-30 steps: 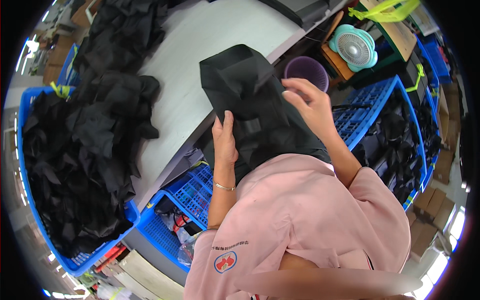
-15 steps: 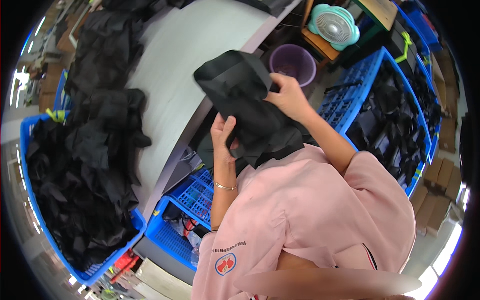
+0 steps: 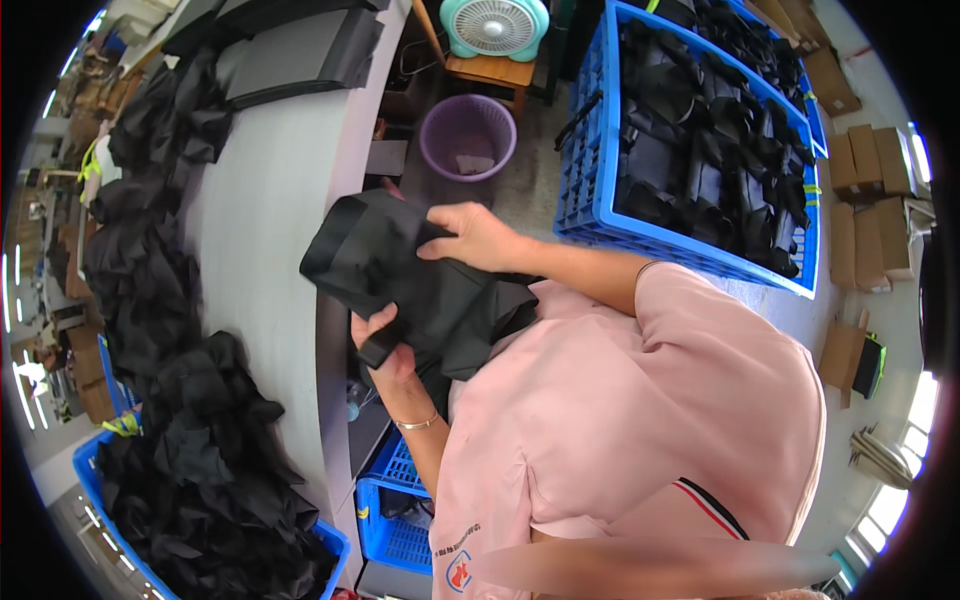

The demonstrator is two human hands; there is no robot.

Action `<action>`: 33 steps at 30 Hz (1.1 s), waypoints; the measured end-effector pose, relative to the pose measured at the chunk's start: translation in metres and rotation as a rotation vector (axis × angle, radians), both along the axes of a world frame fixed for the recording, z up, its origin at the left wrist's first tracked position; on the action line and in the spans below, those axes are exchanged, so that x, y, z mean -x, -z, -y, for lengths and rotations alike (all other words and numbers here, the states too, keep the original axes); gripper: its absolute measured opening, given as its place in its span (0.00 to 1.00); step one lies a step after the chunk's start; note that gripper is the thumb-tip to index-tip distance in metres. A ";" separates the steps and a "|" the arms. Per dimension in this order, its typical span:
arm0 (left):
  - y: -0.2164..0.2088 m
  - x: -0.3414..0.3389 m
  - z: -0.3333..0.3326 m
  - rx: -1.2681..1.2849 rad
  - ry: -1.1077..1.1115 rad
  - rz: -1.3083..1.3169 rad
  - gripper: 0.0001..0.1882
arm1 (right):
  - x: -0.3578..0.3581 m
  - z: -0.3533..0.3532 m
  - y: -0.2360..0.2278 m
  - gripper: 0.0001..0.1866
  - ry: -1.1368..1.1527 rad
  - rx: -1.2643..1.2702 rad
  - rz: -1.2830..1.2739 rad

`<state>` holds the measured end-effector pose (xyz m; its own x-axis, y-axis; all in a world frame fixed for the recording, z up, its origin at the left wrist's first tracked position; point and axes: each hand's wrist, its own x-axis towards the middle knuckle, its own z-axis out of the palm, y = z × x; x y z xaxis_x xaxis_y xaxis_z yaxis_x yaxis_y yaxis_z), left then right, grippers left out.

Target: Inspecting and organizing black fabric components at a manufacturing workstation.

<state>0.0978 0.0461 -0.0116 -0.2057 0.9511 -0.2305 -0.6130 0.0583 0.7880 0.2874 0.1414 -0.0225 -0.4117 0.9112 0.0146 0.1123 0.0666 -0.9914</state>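
A black fabric piece [image 3: 420, 285] with a wide, loop-like upper end is between my hands, over the gap beside the table and in front of my pink shirt. My left hand [image 3: 375, 340] is closed on its lower left edge, the thumb on top and a dark fold by the wrist. On the upper right edge, my right hand [image 3: 468, 237] pinches the cloth between thumb and fingers. The piece's lower part hangs loose against my shirt. Its underside and some fingertips are hidden.
A long pale table [image 3: 255, 220] carries heaped black fabric [image 3: 145, 270] and stacked flat black pieces [image 3: 300, 60]. Blue crates stand at lower left [image 3: 340, 550] and right [image 3: 600, 130], filled with black pieces. Beyond my hands are a purple basket [image 3: 430, 150] and a turquoise fan [image 3: 495, 25].
The view has swung rightward, bringing the right crates further into the picture. Both hands still hold the fabric piece, now further left in view, and its upper end has tilted toward the table.
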 end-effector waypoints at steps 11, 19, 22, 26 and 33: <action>0.027 -0.016 -0.008 0.185 -0.039 -0.209 0.21 | -0.320 -0.025 0.034 0.26 0.906 -0.334 0.932; 0.034 0.018 0.004 0.146 -0.290 -0.329 0.13 | -0.454 0.031 0.185 0.21 0.850 0.098 1.578; 0.021 0.055 0.003 0.081 -0.489 -0.583 0.11 | -0.457 0.028 0.211 0.22 0.866 0.294 1.537; -0.005 0.144 0.002 0.143 -0.979 -1.312 0.21 | -0.467 0.004 0.159 0.28 0.822 0.441 1.551; 0.005 0.266 -0.026 0.584 -1.045 -1.582 0.35 | -0.333 -0.072 0.067 0.27 0.674 -0.248 1.574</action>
